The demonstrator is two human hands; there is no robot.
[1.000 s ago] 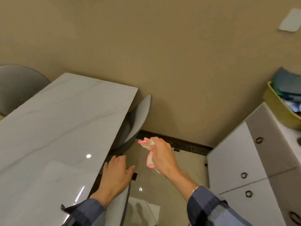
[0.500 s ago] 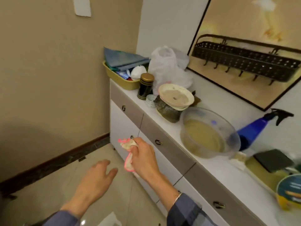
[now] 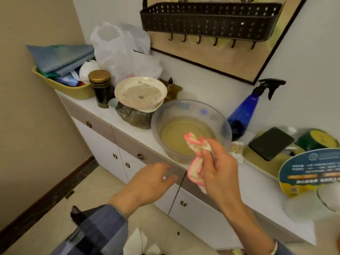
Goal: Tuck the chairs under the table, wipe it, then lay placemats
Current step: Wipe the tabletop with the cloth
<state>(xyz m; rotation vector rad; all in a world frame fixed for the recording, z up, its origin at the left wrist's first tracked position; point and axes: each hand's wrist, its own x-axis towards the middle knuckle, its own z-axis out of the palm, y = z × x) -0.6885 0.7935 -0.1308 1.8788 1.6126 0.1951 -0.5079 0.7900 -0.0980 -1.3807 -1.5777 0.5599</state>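
A: Right hand, state?

B: Fingers and thumb curled round a bunched white cloth with pink edging. Cloth sticks out above the fingers and trails below the palm. Its top end shows in front of the clear plastic basin, which holds murky yellowish water.

A: Left hand?

B: Palm down, fingers loosely extended, holding nothing. It hovers in front of the sideboard drawers, just left of the cloth, not touching it.

A: Surroundings?

B: Basin stands on the white sideboard top. To its left, a cream dish on a dark bag, and a dark jar with a gold lid. To its right, a blue spray bottle against the wall.
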